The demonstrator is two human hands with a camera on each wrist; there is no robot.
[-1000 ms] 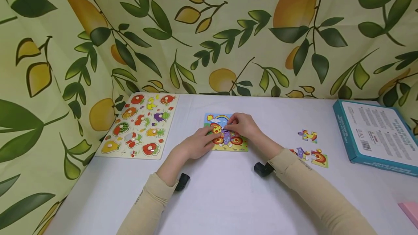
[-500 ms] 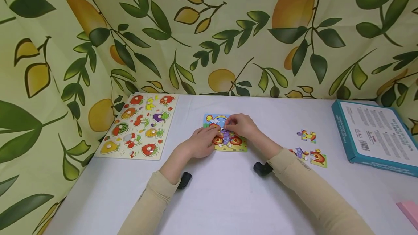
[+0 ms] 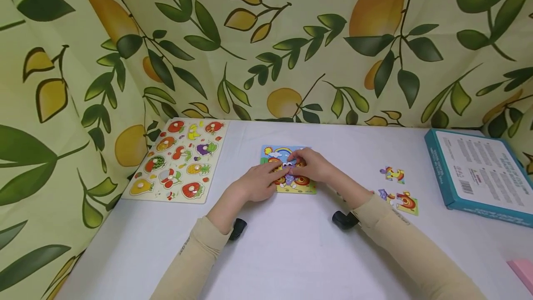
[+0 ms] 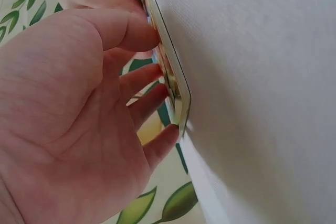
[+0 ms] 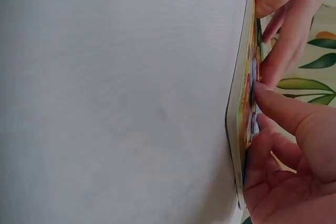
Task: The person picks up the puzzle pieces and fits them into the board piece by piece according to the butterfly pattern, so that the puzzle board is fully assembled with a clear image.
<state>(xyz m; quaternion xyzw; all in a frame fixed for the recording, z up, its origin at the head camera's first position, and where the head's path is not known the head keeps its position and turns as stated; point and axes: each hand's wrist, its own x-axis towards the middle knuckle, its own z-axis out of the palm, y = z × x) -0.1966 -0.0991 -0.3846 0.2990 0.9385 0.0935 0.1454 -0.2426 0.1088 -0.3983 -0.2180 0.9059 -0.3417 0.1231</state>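
Observation:
A small jigsaw puzzle [image 3: 307,190] with a cartoon butterfly and a rainbow lies flat on the white table. My left hand [image 3: 258,183] rests its fairly straight fingers on the puzzle's left part; in the left wrist view the fingertips [image 4: 152,142] lie along its edge. From the right, my right hand [image 3: 314,165] presses the puzzle's middle with thumb and fingers set apart around the butterfly's eyes. In the right wrist view the right thumb [image 5: 286,109] meets the picture surface, with the other fingers bent against the board. The fingers hide part of the picture.
Loose jigsaw pieces [image 3: 393,174] lie right of the puzzle, several more [image 3: 407,203] partly behind the right sleeve. A fruit knob puzzle [image 3: 218,154] lies at the left. A teal-edged box [image 3: 491,165] and a pink object [image 3: 521,270] are at the right. A fruit-print curtain [image 3: 266,50] hangs behind.
My right hand's thumb and index finger have parted from a pinch and moved slightly down onto the puzzle's middle. My left hand has shifted a little, staying on the puzzle's left part.

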